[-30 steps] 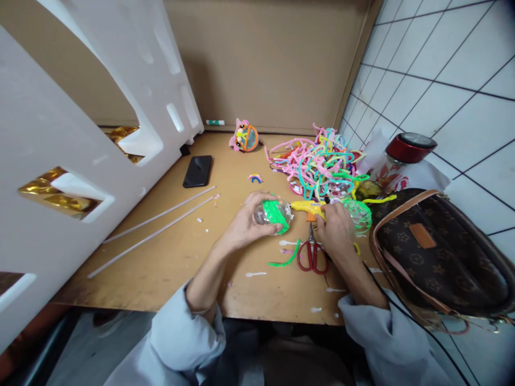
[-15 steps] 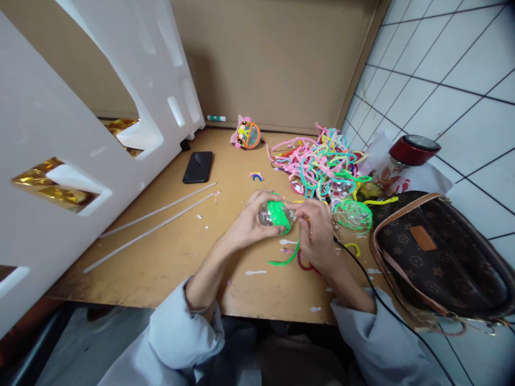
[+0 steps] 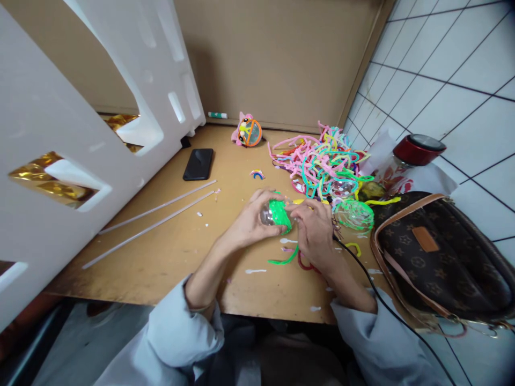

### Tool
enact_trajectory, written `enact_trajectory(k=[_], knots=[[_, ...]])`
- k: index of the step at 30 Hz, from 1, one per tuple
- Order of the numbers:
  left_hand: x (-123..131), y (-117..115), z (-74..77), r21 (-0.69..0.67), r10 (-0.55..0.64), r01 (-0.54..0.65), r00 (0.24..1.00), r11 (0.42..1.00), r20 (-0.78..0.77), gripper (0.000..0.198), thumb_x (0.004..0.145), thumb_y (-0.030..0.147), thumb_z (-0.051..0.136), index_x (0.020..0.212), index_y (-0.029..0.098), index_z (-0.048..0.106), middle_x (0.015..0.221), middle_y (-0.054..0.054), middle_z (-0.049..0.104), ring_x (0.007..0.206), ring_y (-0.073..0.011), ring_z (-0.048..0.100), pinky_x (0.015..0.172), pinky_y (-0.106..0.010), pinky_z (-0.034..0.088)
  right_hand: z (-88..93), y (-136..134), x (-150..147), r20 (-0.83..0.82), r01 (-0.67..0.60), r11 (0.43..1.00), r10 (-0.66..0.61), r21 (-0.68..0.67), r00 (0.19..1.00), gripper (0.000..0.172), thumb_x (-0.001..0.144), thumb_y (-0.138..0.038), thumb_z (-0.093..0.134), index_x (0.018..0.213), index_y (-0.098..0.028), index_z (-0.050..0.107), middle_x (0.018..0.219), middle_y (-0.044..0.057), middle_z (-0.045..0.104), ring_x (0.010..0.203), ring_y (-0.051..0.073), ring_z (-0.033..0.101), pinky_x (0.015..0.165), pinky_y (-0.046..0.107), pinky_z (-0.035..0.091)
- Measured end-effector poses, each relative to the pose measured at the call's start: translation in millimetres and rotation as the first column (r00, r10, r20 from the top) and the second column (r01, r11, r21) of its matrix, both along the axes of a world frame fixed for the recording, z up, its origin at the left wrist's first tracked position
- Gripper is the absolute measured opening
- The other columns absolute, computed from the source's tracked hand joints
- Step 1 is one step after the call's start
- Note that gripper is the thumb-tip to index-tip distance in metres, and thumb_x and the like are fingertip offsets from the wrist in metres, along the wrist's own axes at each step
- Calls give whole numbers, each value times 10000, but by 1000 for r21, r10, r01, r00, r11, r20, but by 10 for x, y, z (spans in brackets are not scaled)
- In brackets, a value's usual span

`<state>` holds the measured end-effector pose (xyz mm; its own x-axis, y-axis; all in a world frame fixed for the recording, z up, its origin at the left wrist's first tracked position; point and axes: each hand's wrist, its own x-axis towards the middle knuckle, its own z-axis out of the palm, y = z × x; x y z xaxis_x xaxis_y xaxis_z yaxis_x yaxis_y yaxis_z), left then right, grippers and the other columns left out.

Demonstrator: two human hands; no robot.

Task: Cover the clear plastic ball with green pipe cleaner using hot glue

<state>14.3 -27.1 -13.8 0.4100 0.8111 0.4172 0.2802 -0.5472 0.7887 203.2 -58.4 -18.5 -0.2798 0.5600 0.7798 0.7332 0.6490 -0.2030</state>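
Note:
My left hand [image 3: 250, 219] is wrapped around a clear plastic ball [image 3: 266, 215], its thumb below and fingers above. Bright green pipe cleaner [image 3: 280, 213] covers a band across the ball's middle. At the ball's right side is my right hand [image 3: 316, 230], fingers curled together with the index fingertip close to the green band. Whatever those fingers pinch is hidden. Below the ball, a loose green pipe cleaner [image 3: 285, 260] lies on the table beside a dark red one [image 3: 304, 263]. A black cable [image 3: 366, 262] runs from beside my right wrist to the lower right.
A tangled pile of colored pipe cleaners [image 3: 317, 161], another green-wrapped ball [image 3: 354, 215], a red-lidded bottle [image 3: 416, 153] and a brown handbag [image 3: 438, 252] crowd the right. A black phone [image 3: 198, 164], two white sticks [image 3: 156, 209] and a white foam panel [image 3: 148, 80] are left. A decorated ball [image 3: 249, 132] stands behind.
Both hands stay at the ball. My right fingers have shifted slightly, and an orange bit seen between them before is now hidden. The whole view has moved a little.

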Motion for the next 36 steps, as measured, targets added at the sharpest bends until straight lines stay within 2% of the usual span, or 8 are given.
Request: enact_trajectory(k=[8,15,21,29,36], knots=[[5,-4,11,-14,1,-1,1000,1000,4,543,692,314,823,1184,254,603,1272,-94,589,1343,-321,472,1120,-507,382,-20,-1,-2,26,14,1000,-14,3,1000,283,888,-69,427,1008,-262,597,982,8,752,990,210,614,874,378,386],[-1,18,-23,20,-12,12,1000,1000,5,543,707,317,813,1192,242,580,1262,-86,579,1306,-298,496,1109,-466,401,-9,-13,-18,34,-7,999,6,44,999,261,891,-60,429,998,-247,575,984,15,751,986,208,607,878,373,391],[-10,2,-19,14,-24,24,1000,1000,-7,581,729,327,799,1240,247,535,1272,-87,565,1257,-291,518,1091,-459,417,-3,-27,-12,44,-19,1000,19,-10,999,290,880,-74,438,1037,-251,605,1026,23,742,1023,214,596,901,384,386],[-22,-6,-48,0,-31,31,1000,1000,-8,573,747,334,787,1241,266,503,1284,-80,558,1243,-276,523,1082,-441,425,-1,-21,-15,49,-2,1000,2,2,999,261,888,-86,433,1017,-249,591,1018,26,743,1006,218,604,893,382,384],[-28,-7,-43,-14,28,-29,999,999,-43,550,737,373,789,1208,266,524,1273,-82,585,1263,-303,521,1098,-487,394,-17,-17,-20,42,-28,999,27,25,999,239,891,-82,448,1016,-240,576,1036,29,748,1014,214,596,893,378,375]])
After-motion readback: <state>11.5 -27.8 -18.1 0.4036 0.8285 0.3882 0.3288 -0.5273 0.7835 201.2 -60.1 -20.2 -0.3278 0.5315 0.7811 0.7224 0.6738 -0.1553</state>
